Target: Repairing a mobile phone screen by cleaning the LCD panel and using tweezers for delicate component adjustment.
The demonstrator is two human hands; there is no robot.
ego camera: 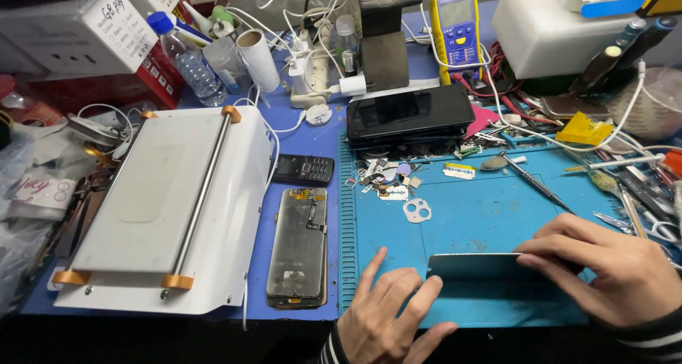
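Observation:
My right hand (pixel 611 268) grips a thin flat phone panel (pixel 472 265) by its right end, tilting it on edge over the blue work mat (pixel 469 215). My left hand (pixel 391 314) rests flat on the mat with fingers spread, its fingertips beside the panel's left end. A detached phone screen assembly (pixel 298 245) lies face down left of the mat. Small loose parts and a camera bezel (pixel 417 210) sit on the mat above my hands.
A white screen-separator machine (pixel 167 208) stands at left. Stacked dark phones (pixel 408 115), a small keypad phone (pixel 304 169), a yellow multimeter (pixel 455 26), a water bottle (pixel 186 58), cables, a screwdriver (pixel 534 181) and tweezers crowd the back and right.

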